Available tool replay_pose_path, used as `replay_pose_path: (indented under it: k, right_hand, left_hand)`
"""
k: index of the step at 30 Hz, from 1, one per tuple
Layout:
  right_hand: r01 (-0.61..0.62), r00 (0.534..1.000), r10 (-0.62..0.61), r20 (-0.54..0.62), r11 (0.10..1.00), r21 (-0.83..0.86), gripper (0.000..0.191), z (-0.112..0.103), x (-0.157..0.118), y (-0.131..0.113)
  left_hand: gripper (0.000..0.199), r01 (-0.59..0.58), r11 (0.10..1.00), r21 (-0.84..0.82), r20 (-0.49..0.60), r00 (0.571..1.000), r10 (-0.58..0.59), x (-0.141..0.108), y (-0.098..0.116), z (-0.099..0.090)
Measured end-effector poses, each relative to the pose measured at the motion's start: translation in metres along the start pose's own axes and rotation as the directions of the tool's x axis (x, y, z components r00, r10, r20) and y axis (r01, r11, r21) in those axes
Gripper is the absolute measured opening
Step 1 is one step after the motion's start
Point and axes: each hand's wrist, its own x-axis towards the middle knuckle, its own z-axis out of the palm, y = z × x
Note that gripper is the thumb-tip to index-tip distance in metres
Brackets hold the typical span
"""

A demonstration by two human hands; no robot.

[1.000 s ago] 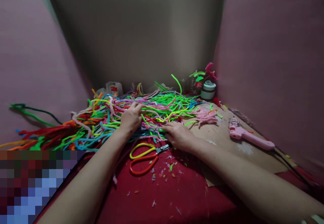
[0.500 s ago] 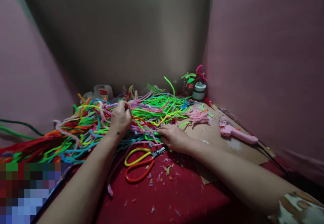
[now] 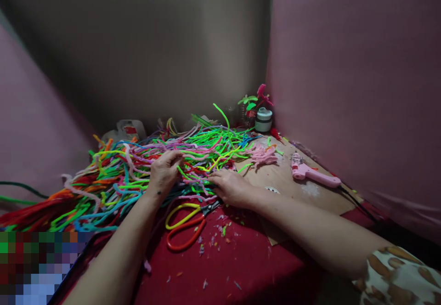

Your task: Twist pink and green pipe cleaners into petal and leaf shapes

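Note:
A large tangled heap of fuzzy pipe cleaners (image 3: pixel 206 139) in many colours spreads over the table. My left hand (image 3: pixel 165 172) is at the near side of the heap, its thumb and fingers pinched together on a pipe cleaner; which strand it is I cannot make out clearly. To its right, my right hand (image 3: pixel 232 188) lies low, fingers bent and close together at the heap's edge. Whatever its fingertips hold is hidden among the strands. Between my forearms lie scissors (image 3: pixel 186 227) with one yellow and one red handle loop, their blades pointing toward my right hand.
On brown cardboard (image 3: pixel 324 199) to the right rests a pink glue gun (image 3: pixel 315 175) with a black cord. A bunch of pink pieces (image 3: pixel 262 155) lies beside the heap. Farther back stand a lidded jar (image 3: pixel 263 120) and fuzzy flowers (image 3: pixel 262 94). Coloured scraps litter the red cloth (image 3: pixel 206 277).
My left hand has come down slightly toward the near side of the heap. My right hand stays at the heap's edge. The whole view has shifted a little.

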Motion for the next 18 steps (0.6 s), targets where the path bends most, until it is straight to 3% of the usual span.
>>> replay_pose_path:
  k: [18]
  right_hand:
    - [0.028,1.000,-0.029,-0.003,0.998,-0.060,0.023,0.0052,0.0005,0.0003]
  left_hand:
    - [0.025,0.063,0.998,-0.031,-0.039,0.997,-0.064,-0.0010,0.0006,-0.0001]
